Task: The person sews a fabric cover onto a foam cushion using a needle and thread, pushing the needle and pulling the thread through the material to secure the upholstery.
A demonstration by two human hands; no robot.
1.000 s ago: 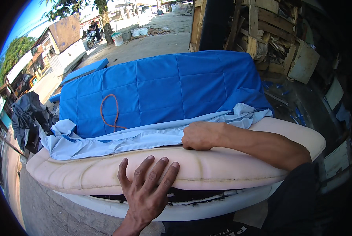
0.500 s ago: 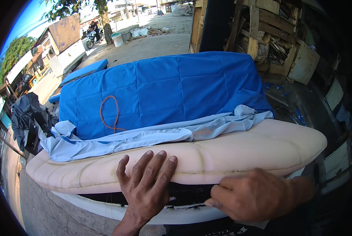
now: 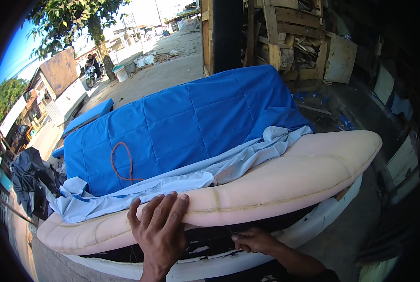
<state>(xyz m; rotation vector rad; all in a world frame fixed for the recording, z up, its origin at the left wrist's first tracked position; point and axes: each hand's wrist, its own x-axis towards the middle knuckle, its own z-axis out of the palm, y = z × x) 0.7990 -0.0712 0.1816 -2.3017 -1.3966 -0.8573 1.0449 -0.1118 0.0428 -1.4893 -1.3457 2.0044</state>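
Note:
A long pale pink foam pad [image 3: 275, 181] with brownish seams lies across in front of me. My left hand [image 3: 160, 228] rests on its near edge, fingers spread and pressed over the foam. Below the pad shows a black strip [image 3: 200, 242], above a white curved edge [image 3: 304, 242]. At that strip my right hand [image 3: 257, 241] is closed in a pinch; a faint thin line shows near its fingertips, too fine to make out. Behind the foam, a quilted blue cover [image 3: 172, 117] is folded back, its pale lining [image 3: 186, 183] bunched along the pad.
An orange cord loop [image 3: 131, 162] lies on the blue cover. Dark crumpled fabric [image 3: 29, 176] sits at the left, a blue panel [image 3: 90, 115] behind the cover. Stacked scrap wood [image 3: 296, 30] stands at the far right. Farther off are a tree, a bucket [image 3: 120, 73] and a person by a motorbike.
My right hand has drawn back from the pad's edge and now sits lower and smaller in view, by the black strip. My left hand stays on the foam. The view has tilted.

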